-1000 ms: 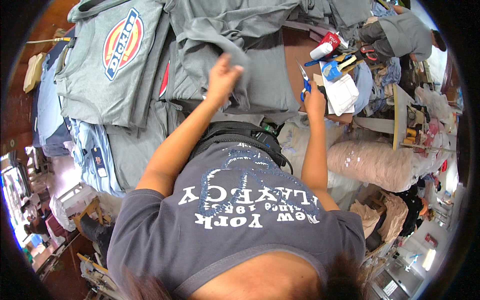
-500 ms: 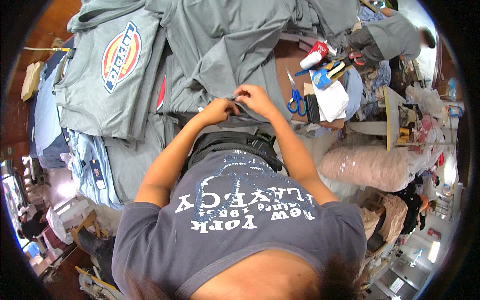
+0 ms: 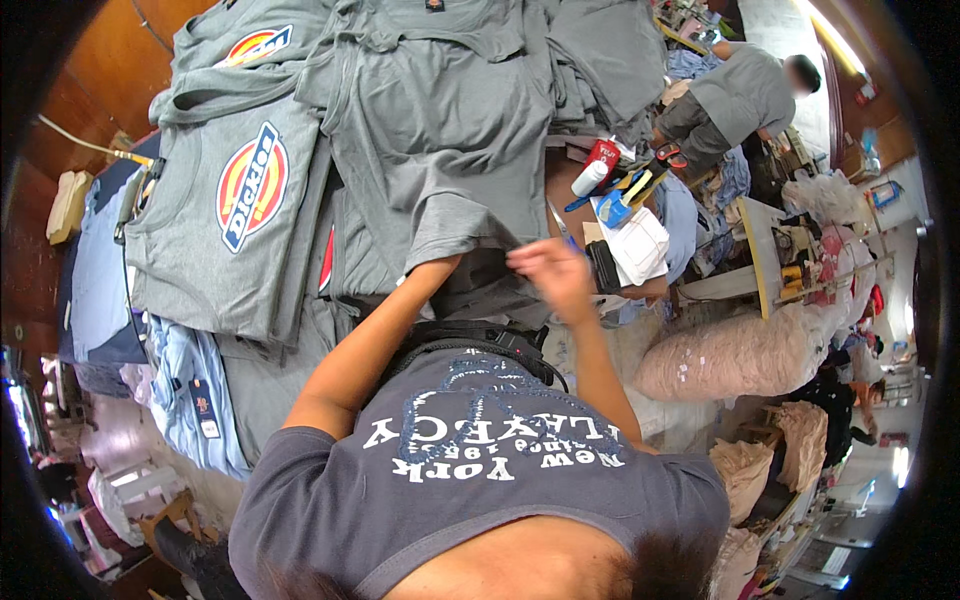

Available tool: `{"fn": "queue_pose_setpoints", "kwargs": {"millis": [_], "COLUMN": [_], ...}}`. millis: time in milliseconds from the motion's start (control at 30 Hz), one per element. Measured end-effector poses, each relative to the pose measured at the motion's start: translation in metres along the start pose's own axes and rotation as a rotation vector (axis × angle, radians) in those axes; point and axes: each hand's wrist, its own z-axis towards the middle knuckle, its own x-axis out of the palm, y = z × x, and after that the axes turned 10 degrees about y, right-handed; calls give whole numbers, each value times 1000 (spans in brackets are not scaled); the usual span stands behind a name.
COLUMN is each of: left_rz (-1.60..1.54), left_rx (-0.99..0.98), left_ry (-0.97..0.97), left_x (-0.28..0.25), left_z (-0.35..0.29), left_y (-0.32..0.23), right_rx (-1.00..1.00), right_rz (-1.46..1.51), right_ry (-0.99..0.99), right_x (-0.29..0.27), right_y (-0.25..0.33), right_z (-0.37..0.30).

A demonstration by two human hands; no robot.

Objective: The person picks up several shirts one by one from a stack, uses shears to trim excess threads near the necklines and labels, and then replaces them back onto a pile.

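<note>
A grey T-shirt lies spread in front of me over other grey garments, its collar at the far end. Its near hem is lifted, and my left hand reaches inside it; the cloth covers most of the fingers. Just right of the raised hem is my right hand, blurred by motion. Its fingers are stretched out and nothing shows in them. Scissors lie beyond this hand, their handles mostly hidden.
Folded grey T-shirts with a colourful printed emblem are stacked at left, above light-blue garments. At right are a white bottle, a black case and white papers. A person bends at the far right; a large wrapped bundle sits nearer.
The shirt's near hem has been lifted, and my left hand has gone into it. My right hand has moved right and away from the cloth. The view has shifted, showing more of the table's far side.
</note>
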Motion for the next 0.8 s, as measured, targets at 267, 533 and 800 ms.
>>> {"fn": "queue_pose_setpoints", "kwargs": {"millis": [267, 533, 800], "left_rz": [431, -550, -563], "left_rx": [246, 342, 332], "left_ry": [-59, -167, 75], "left_x": [-45, -78, -67], "left_z": [-50, -35, -56], "left_y": [-32, 13, 27], "right_rx": [-414, -155, 38], "right_rz": [-1388, -579, -283], "right_ry": [-68, -52, 188], "right_x": [43, 26, 25], "right_y": [-117, -70, -63], "right_z": [96, 111, 54]}}
